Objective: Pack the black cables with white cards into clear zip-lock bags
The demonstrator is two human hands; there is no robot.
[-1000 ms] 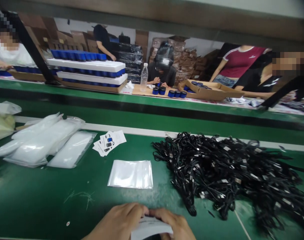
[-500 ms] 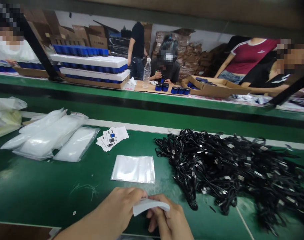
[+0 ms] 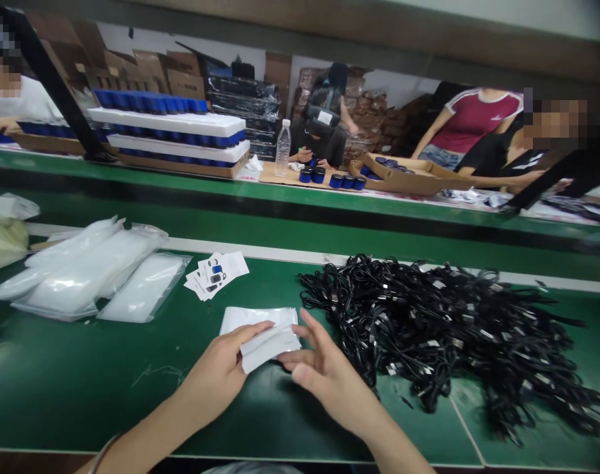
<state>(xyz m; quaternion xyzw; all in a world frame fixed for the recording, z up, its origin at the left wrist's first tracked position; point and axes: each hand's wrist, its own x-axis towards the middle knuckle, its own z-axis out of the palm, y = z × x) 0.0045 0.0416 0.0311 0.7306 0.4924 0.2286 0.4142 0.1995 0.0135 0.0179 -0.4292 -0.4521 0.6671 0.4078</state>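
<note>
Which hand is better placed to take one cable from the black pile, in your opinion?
Probably the right hand: it is open and lies next to the black cable pile. The left hand is farther away, with its fingers on the folded white sheet.

Folded paper sheet rests on a plastic bag on the surface, between left hand and right hand; printed cards lie behind, filled bags left, cable heap right.
</note>
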